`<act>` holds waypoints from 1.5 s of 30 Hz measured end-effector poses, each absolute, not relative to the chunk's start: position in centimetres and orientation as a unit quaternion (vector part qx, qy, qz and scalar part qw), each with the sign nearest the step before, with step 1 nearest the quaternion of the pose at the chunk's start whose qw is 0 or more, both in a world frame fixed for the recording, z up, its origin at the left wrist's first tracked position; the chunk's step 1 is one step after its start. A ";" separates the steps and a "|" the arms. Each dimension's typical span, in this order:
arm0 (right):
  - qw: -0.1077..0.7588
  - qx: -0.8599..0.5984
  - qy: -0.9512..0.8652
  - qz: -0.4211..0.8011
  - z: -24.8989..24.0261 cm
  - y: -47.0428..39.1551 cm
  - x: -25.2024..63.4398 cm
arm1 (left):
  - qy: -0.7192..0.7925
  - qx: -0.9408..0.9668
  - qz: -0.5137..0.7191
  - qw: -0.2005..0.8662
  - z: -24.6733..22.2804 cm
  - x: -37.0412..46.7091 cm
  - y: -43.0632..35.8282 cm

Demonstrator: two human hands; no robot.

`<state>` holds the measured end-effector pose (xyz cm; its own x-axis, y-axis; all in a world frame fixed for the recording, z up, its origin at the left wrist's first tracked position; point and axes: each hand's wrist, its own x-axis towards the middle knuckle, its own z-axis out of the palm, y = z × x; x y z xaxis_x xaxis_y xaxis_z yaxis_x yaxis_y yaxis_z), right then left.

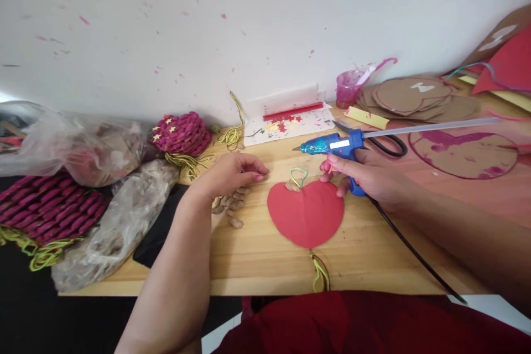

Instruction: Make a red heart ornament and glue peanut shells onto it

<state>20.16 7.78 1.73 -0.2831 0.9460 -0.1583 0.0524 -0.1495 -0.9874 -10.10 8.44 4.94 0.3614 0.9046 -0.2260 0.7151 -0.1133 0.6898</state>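
A red paper heart (306, 215) lies flat near the table's front, with a green and yellow cord loop (299, 177) at its top, a peanut beside the loop and a tassel (319, 274) below its point. My right hand (352, 174) holds a blue glue gun (338, 144), its nozzle pointing left and a long glue stick out of its back; some fingertips rest by the heart's right edge. Left of the heart, my left hand (238, 173) is raised above loose peanuts (232, 204), thumb and forefinger pinched around something too small to make out.
Purple bundles (182, 133), plastic bags (120, 227) and a black item lie left. Behind are star sequins on white paper (298, 130) and a pink cup (347, 88). Scissors (392, 145) and cardboard shapes (409, 94) lie right. The gun's black cable (409, 243) crosses the front edge.
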 end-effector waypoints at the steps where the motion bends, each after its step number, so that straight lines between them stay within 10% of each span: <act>1: 0.376 -0.466 -0.533 0.597 1.7 7.8 20.2 | 0.559 0.736 0.119 0.362 4.9 -9.9 8.5; 45: 0.377 -0.456 -0.526 0.611 1.9 7.7 20.1 | 0.641 0.751 0.117 0.107 5.8 -10.3 8.2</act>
<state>20.14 7.74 1.90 -0.2999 0.9403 -0.1608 0.0200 -0.1623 -0.9865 -10.30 8.22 5.79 0.1500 0.9879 0.0384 0.9375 -0.1545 0.3119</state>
